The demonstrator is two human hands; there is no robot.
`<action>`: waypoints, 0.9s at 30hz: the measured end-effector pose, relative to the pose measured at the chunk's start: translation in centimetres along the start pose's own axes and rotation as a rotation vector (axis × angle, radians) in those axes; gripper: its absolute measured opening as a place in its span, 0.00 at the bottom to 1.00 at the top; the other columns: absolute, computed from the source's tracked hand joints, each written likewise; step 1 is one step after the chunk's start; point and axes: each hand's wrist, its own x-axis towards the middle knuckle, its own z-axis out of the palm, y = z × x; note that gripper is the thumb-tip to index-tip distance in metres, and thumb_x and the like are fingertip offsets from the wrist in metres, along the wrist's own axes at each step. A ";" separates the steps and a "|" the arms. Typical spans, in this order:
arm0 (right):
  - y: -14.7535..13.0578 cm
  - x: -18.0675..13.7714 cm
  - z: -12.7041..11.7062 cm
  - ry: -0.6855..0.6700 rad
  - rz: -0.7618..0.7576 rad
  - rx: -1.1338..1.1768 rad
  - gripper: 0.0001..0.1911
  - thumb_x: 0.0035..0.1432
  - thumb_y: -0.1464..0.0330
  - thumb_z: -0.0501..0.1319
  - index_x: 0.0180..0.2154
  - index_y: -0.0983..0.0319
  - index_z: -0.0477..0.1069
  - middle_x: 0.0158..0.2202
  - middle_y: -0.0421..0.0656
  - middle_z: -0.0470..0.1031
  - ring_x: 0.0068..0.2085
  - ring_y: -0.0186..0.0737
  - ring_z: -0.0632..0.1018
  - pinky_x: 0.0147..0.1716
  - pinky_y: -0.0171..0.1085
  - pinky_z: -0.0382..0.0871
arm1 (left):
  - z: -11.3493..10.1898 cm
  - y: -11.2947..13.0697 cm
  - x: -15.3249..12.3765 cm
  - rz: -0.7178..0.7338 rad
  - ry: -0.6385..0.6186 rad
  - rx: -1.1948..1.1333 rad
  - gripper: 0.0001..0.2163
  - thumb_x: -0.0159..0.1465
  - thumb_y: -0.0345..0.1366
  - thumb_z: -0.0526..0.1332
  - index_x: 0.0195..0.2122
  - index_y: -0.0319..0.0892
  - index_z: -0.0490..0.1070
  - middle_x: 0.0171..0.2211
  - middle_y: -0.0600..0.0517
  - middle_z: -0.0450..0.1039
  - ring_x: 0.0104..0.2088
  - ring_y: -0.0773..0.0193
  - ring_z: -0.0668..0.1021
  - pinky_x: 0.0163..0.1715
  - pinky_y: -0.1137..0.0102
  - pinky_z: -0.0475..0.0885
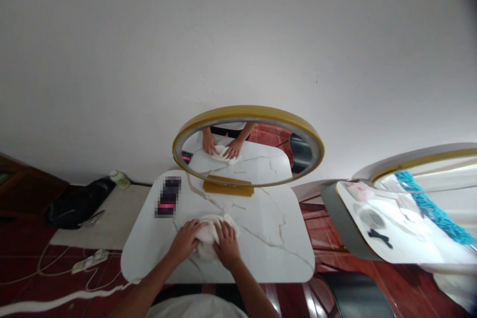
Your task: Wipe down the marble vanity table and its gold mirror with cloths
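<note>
A white crumpled cloth lies on a white marble-patterned table. My left hand rests on the cloth's left side with fingers curled over it. My right hand presses on its right side, fingers bent on the fabric. Both hands hold the cloth against the tabletop near the front edge. An oval gold-framed mirror stands at the table's back and reflects both hands and the cloth.
A dark blurred flat object lies on the table's left part. A black bag and a green-capped bottle sit left on a low surface. A power strip with cables lies on the red floor. A second table and mirror stand right.
</note>
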 end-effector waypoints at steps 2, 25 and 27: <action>-0.1 1.7 -0.7 0.028 0.021 -0.001 0.33 0.60 0.62 0.55 0.64 0.52 0.46 0.66 0.39 0.47 0.64 0.47 0.52 0.61 0.49 0.46 | -0.9 -0.1 1.5 -0.025 0.017 0.023 0.30 0.58 0.27 0.54 0.61 0.55 0.55 0.58 0.52 0.59 0.56 0.58 0.63 0.56 0.63 0.57; -1.4 6.5 -3.3 0.068 0.100 0.023 0.33 0.57 0.70 0.55 0.63 0.53 0.49 0.65 0.40 0.49 0.64 0.44 0.52 0.60 0.44 0.48 | -3.3 0.2 4.7 -0.127 0.113 0.096 0.33 0.56 0.22 0.50 0.62 0.55 0.53 0.61 0.54 0.58 0.58 0.59 0.62 0.55 0.62 0.59; -1.6 5.2 -2.9 0.052 0.082 0.022 0.33 0.57 0.68 0.55 0.63 0.54 0.50 0.65 0.40 0.50 0.63 0.45 0.52 0.60 0.45 0.48 | -2.8 0.2 3.2 -0.116 0.097 0.108 0.34 0.56 0.22 0.50 0.62 0.56 0.52 0.61 0.54 0.58 0.58 0.59 0.61 0.55 0.62 0.58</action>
